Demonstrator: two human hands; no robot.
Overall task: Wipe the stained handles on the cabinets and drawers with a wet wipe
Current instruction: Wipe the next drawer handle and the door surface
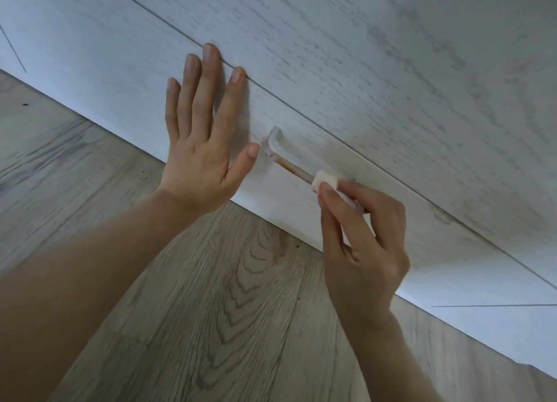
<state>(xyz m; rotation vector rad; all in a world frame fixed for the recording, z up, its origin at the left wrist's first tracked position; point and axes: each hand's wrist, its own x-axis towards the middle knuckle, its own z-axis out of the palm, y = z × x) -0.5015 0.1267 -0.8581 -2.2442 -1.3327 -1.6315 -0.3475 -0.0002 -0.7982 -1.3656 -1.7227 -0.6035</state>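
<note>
A white bar handle (pixel 289 151) sticks out from the lowest white drawer front (pixel 271 109). An orange-brown stain runs along its underside. My right hand (pixel 361 235) pinches a folded white wet wipe (pixel 324 182) around the handle, about halfway along the visible bar; the handle's right end is hidden behind the hand. My left hand (pixel 202 136) lies flat with fingers spread against the drawer front, just left of the handle, its thumb tip close to the handle's left end.
Grey wood-grain floor (pixel 226 296) fills the lower part of the view, meeting the cabinet's base edge diagonally. Thin dark gaps (pixel 301 106) separate the drawer fronts above. A few small dark specks lie on the floor.
</note>
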